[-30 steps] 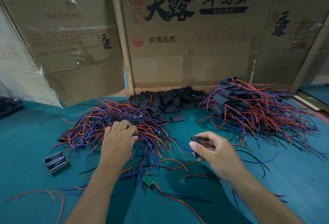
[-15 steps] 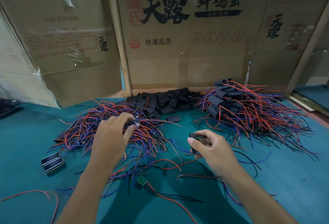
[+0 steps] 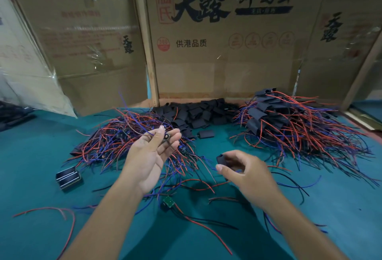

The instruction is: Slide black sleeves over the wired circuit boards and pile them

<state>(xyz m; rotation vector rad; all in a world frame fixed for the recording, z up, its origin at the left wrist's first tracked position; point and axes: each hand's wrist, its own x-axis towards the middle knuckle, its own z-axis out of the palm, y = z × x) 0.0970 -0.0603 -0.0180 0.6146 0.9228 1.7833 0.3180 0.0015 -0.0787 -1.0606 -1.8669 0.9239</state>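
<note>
Now the left hand (image 3: 152, 156) is holding a small wired circuit board (image 3: 167, 136) palm-up, pinching it between thumb and fingertips above the heap of unsleeved boards (image 3: 124, 135). Its red and blue wires are trailing off to the left. Beside it, the right hand (image 3: 246, 174) is pinching a black sleeve (image 3: 220, 159) over the teal table (image 3: 41, 140). Loose sleeves (image 3: 198, 113) are lying behind, with the finished pile (image 3: 289, 123) sitting at right.

teal table (image 3: 31, 166), wired boards (image 3: 115, 142), black sleeves (image 3: 198, 113)
</note>
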